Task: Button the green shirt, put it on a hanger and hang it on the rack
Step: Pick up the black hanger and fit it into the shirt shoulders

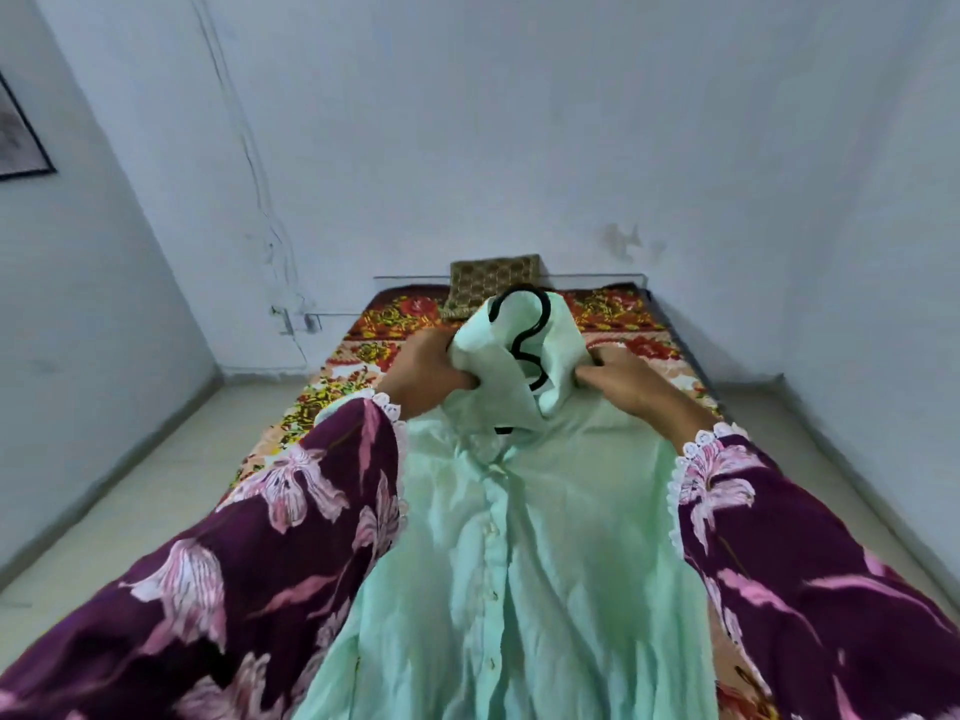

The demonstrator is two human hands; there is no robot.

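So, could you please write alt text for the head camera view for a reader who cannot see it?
Two hands, left hand and right hand, grip the collar of a buttoned green shirt with a black hanger in its neck. Below lies a bed with a floral cover.

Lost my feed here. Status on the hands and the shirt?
Left hand and right hand both gripping the green shirt at the collar. Placket buttoned, black hanger hook poking out the neck. No rack in view.
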